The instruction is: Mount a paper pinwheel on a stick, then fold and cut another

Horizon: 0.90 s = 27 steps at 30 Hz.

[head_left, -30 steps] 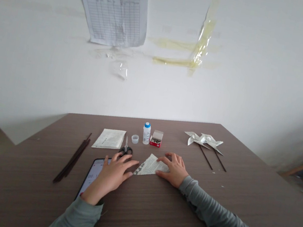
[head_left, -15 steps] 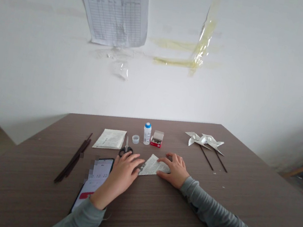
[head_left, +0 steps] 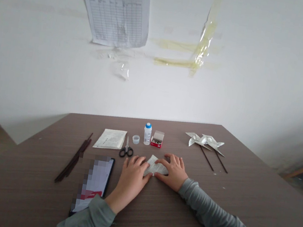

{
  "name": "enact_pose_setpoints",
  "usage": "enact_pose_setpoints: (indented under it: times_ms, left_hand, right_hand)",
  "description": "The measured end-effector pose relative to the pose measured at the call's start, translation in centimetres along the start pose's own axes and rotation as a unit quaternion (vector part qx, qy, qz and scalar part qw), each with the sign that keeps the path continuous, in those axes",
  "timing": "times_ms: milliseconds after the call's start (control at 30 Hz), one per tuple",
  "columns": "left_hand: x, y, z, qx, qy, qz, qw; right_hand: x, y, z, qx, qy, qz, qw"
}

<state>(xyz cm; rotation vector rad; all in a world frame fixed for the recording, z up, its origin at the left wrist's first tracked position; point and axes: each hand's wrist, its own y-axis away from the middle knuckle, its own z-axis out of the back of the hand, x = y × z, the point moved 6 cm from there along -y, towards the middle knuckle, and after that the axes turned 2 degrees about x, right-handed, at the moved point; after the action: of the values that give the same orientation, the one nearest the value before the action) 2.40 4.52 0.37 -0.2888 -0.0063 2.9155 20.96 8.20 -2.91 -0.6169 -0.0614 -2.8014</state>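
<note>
A folded piece of printed paper (head_left: 153,166) lies on the brown table between my hands. My left hand (head_left: 135,172) rests at its left side, with the thumb and fingertips on the paper's edge. From the right, my right hand (head_left: 173,171) grips the paper, thumb at the near edge and fingers on top. Just beyond my left hand are black-handled scissors (head_left: 126,151), which nothing touches. A phone (head_left: 96,183) lies left of my left forearm, its screen partly pixelated.
Behind the paper stand a blue-capped bottle (head_left: 147,133), a small clear cup (head_left: 136,139) and a red box of pins (head_left: 157,140). Stacked paper (head_left: 111,139) and dark sticks (head_left: 74,159) lie left; two pinwheels (head_left: 206,142) lie right.
My left hand has moved right, off the scissors' handles and onto the paper's left side. The scissors and phone are now less covered. My right hand has hardly moved.
</note>
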Motion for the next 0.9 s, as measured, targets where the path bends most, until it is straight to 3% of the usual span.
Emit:
enact_pose_setpoints:
  times_ms: [200,467,667,900]
  left_hand:
    - [-0.1,-0.2,0.2,-0.007,0.015,0.011,1.000]
    - [0.8,-0.4,0.5,0.042,0.001,0.026,0.999]
    - [1.7,-0.2,1.0,0.060,0.000,0.020,0.998]
    - [3.4,0.3,1.6,0.066,-0.003,0.024,0.997]
  right_hand:
    - [0.2,-0.1,0.2,0.019,0.007,-0.017,1.000]
    - [-0.8,-0.2,1.3,0.052,0.001,-0.052,0.997]
    - [-3.0,-0.4,2.6,0.062,-0.005,-0.074,0.995]
    - [-6.9,-0.9,2.6,0.029,0.005,-0.095,0.995]
